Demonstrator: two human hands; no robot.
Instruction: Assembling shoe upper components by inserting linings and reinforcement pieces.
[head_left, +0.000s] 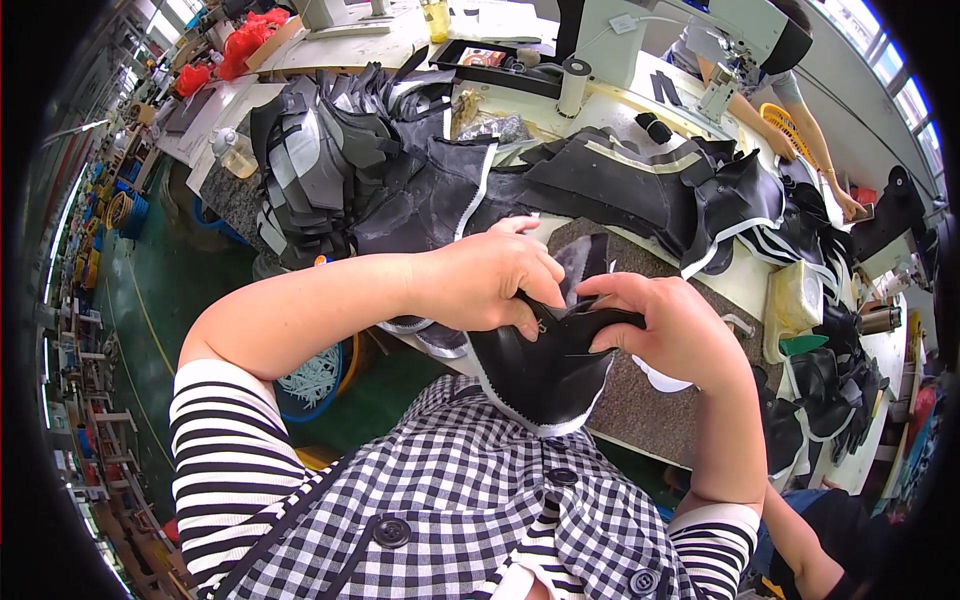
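Observation:
Between my two hands is a black shoe upper (535, 375) with a pale stitched edge along its lower rim. My left hand (490, 275) pinches the upper's top edge on the left, thumb on the near side. On the right, my right hand (655, 325) grips the same edge between thumb and fingers. A grey-black flap (580, 258) stands up behind the fingers. The piece is held just above the near edge of a speckled grey board (645, 400). What lies inside the fold is hidden by my fingers.
Stacked black and grey shoe pieces (320, 165) fill the bench's left. More black uppers with white edging (740, 195) lie right. Behind stand a black tray (500, 68), a thread spool (572, 88) and a sewing machine (720, 85). Another person's arm (765, 125) reaches in at far right.

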